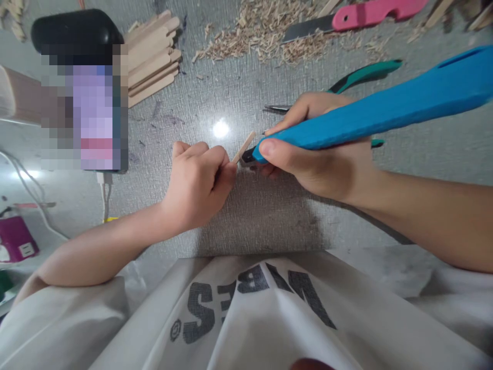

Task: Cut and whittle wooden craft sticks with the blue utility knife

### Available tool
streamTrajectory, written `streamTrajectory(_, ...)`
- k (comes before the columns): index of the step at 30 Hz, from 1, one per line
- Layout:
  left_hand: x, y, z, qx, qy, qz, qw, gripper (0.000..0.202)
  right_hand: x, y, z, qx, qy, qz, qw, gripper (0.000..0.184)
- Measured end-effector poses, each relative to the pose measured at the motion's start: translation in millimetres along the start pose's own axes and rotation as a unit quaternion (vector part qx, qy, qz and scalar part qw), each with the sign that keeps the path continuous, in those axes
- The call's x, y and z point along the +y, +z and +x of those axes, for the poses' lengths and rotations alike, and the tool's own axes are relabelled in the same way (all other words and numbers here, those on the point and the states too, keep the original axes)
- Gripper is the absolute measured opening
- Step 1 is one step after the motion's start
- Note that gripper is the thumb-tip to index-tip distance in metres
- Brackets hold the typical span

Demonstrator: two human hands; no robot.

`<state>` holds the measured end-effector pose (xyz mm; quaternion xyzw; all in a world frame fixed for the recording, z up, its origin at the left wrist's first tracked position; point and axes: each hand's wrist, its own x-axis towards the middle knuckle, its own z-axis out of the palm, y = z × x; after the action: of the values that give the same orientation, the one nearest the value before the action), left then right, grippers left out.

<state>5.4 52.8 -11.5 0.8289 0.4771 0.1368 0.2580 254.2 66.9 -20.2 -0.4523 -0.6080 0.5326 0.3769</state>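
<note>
At the far left I see a glossy purple box [17, 239] with a white label; right of it, above the phone, lies a smooth black rounded case [77, 31], and the phone [94, 118] itself, its lilac screen blurred, has a white cable [103, 198] at its near end; next comes a pile of flat, pale wooden sticks with rounded ends [154, 56], resting on the grey textured table [148, 185]. My left hand [200, 180] is curled almost into a fist, thumb and forefinger pinched on the lower end of a thin, pale wooden strip [246, 144]; the strip slants up and rightward out of my grip, between my two hands; beyond it spreads a heap of pale wood shavings [246, 41]. The long, blue-handled cutter [370, 118] points leftward, its dark tip at the strip, though I cannot tell how deeply it bites; my right hand [316, 159] is closed round the front of that handle, thumb laid along it near the tip; behind this hand lie metal pliers with green-and-black handles [362, 74], partly hidden; farther off, a pink-handled knife with a broad grey blade [379, 14] lies beside the shavings.
</note>
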Motion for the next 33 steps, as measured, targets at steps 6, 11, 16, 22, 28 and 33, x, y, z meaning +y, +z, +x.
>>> streamTrajectory(6, -0.2, 0.8, -0.8, 0.006, 0.005, -0.004, 1.0, 0.031, 2.6, 1.4, -1.7, 0.023, -0.007, 0.005, 1.0, 0.031)
streamTrajectory(11, -0.6, -0.3, -0.6, -0.002, -0.007, 0.002, 1.0, 0.031, 3.8, 1.2, -3.6, 0.042, -0.004, -0.028, 0.999, 0.033)
streamTrajectory(16, 0.7, -2.9, 1.2, -0.017, -0.017, -0.001, 1.0, 0.033, 1.6, -0.9, -3.6, 0.037, -0.007, -0.041, 0.998, 0.039)
streamTrajectory(22, 5.8, -8.0, 0.6, -0.038, -0.023, -0.008, 0.999, 0.035, 2.5, 5.5, -5.9, 0.113, -0.004, -0.016, 0.993, 0.035)
streamTrajectory(28, 4.0, -13.9, 3.7, -0.068, -0.037, -0.017, 0.997, 0.035, 8.8, 8.3, -6.1, 0.121, -0.053, 0.05, 0.99, 0.042)
streamTrajectory(33, 4.6, -15.8, 4.5, -0.07, -0.047, -0.024, 0.996, 0.035, 8.0, 11.1, -12.3, 0.147, -0.051, 0.058, 0.986, 0.039)
